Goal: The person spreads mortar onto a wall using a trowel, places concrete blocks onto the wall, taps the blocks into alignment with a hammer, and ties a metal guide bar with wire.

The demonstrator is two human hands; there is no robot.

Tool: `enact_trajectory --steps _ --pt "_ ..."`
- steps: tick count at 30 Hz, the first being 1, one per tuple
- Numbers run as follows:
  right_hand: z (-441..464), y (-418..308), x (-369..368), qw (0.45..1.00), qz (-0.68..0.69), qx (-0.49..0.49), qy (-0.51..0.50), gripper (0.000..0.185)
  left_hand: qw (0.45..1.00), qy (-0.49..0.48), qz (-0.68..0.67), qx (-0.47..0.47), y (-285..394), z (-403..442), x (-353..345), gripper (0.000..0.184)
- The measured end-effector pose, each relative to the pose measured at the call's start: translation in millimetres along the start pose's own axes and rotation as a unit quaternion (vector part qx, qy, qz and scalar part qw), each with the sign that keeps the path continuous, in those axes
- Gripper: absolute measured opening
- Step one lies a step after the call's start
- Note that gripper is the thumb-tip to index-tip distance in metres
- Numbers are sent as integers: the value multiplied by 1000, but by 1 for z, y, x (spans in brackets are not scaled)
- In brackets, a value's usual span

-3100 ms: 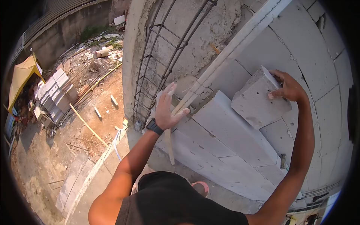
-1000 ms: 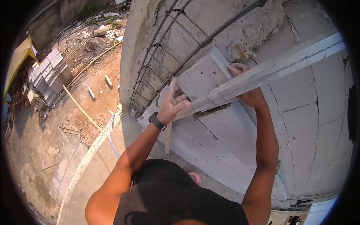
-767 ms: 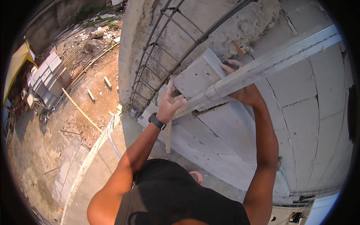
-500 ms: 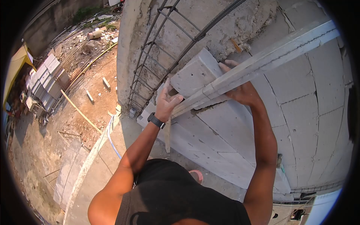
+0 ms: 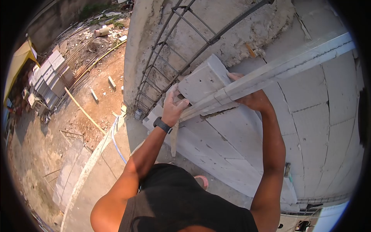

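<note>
The block [image 5: 205, 79], grey and pale with a few small pits in its face, sits tilted on the wall behind the long bar [image 5: 278, 75], beside the rebar cage [image 5: 210, 41]. The left hand [image 5: 172, 105], dusty and partly open with the thumb apart from the fingers, is at the block's lower left corner; whether it presses there I cannot tell. The right hand [image 5: 257, 100] reaches behind the bar, its fingers at the block's right end; the bar covers the middle of that hand, so how firmly it holds cannot be told.

Below the bar, the low wall [image 5: 232, 127] is of smooth, light-grey blocks with thin dark joints and small chips — a rough, darker edge shows just under the bar. To the right, a larger block wall [image 5: 309, 127] curves through the lens. Behind the cage the concrete is coarse and lumpy.

The person stands on a dusty concrete floor [image 5: 108, 162]. Beyond its edge lies sunlit, reddish-brown ground [image 5: 102, 79] with rubble, a stack of pale blocks [image 5: 48, 79] and a yellow canopy [image 5: 19, 60].
</note>
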State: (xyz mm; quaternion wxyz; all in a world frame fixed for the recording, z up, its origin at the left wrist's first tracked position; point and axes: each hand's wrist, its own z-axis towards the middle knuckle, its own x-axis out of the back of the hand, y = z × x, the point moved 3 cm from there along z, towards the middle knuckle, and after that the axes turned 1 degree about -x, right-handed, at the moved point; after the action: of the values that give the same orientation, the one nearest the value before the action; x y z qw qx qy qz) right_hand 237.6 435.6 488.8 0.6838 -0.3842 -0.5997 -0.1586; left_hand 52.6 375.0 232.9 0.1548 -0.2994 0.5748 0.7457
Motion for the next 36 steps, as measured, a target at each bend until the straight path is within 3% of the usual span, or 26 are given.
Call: enact_trajectory --steps 4,6,9,13,18,26,36 --pt "1 2 -1 1000 13 9 -2 77 998 23 54 -5 -5 1 5 72" --pt "1 7 -2 999 51 8 -1 75 975 50 211 -43 -3 4 10 52" --pt "2 7 -1 999 30 13 2 74 977 105 175 -63 -6 8 12 39" --pt "3 7 -2 1000 30 -3 -3 74 977 95 181 -51 -12 12 16 43" --pt "3 7 -3 1000 22 -2 -1 75 936 109 309 -130 -3 11 19 42" --pt "0 1 -5 997 65 -48 -8 73 945 103 293 -105 -2 11 19 42" --pt "0 3 -5 999 39 -25 -10 71 959 96 247 -104 -13 13 25 38"
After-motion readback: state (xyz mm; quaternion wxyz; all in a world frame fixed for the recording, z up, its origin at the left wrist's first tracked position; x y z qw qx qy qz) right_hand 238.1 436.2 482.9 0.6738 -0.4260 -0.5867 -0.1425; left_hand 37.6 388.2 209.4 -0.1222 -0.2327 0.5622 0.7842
